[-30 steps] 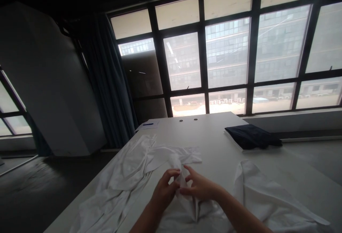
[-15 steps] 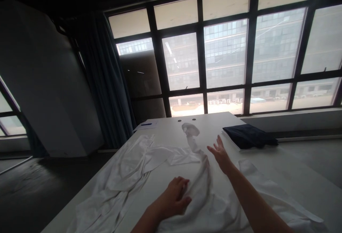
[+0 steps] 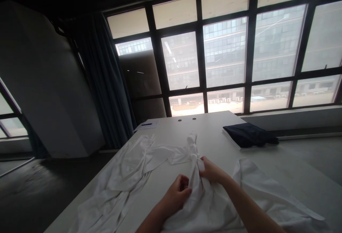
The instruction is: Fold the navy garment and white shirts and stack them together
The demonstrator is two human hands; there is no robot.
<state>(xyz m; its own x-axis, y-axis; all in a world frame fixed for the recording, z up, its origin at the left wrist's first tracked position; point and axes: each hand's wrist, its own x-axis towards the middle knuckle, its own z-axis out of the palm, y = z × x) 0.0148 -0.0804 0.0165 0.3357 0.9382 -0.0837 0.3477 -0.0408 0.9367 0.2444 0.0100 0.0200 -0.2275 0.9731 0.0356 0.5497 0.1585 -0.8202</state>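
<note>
A wrinkled white shirt [image 3: 128,169] lies spread over the white table [image 3: 213,124], a bunched sleeve-like strip running up its middle. My right hand [image 3: 210,170] is closed on a gathered fold of that strip, the fingertips partly hidden by the cloth. Lower and to the left, my left hand [image 3: 176,192] has its fingers curled in, with thumb and forefinger meeting the left edge of the same fold. How much cloth it pinches is partly hidden.
A folded dark blue garment [image 3: 248,135] lies on something white at the table's right side. A blue pen [image 3: 146,124] rests on paper at the far left corner. Two round holes sit near the far edge. Windows and a dark curtain [image 3: 107,83] stand beyond.
My right hand has come down and left from above the table and closed on the cloth. The strip's far end has been drawn in toward me. My left hand stays in nearly the same place.
</note>
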